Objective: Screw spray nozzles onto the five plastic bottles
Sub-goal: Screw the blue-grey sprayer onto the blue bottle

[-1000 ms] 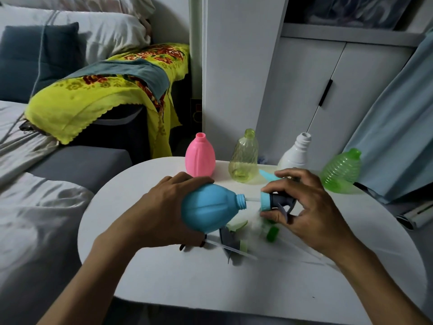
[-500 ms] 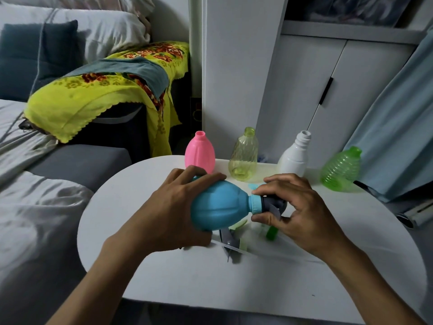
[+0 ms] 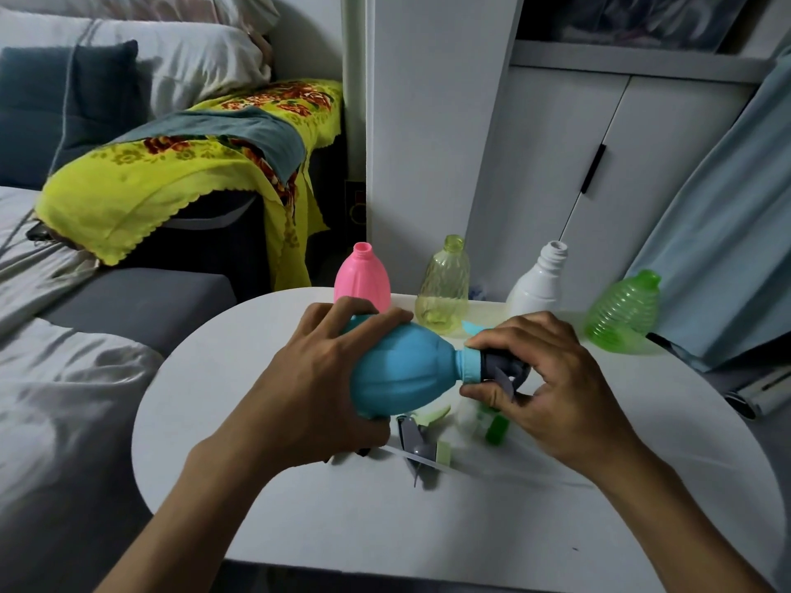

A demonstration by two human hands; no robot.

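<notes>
My left hand [image 3: 319, 380] grips a blue bottle [image 3: 402, 370] held on its side above the white table [image 3: 334, 520], neck pointing right. My right hand [image 3: 543, 385] pinches the blue-collared grey spray nozzle [image 3: 492, 366], whose collar sits on the bottle's neck. Along the table's far edge stand a pink bottle [image 3: 361, 278], a clear yellow bottle [image 3: 443, 286], a white bottle [image 3: 539, 278] and a green ribbed bottle [image 3: 622, 312], all without nozzles. Loose nozzles [image 3: 421, 442] with thin tubes lie under my hands, partly hidden.
A sofa with a grey cushion [image 3: 128, 301] and a yellow flowered cloth [image 3: 171, 173] stands left of the table. White cabinet doors [image 3: 556, 164] rise behind it, and a pale blue curtain [image 3: 727, 233] hangs at the right.
The nozzle, which was apart from the bottle's neck, has been brought onto it. Both hands have closed together, and the bottle has moved slightly right and up.
</notes>
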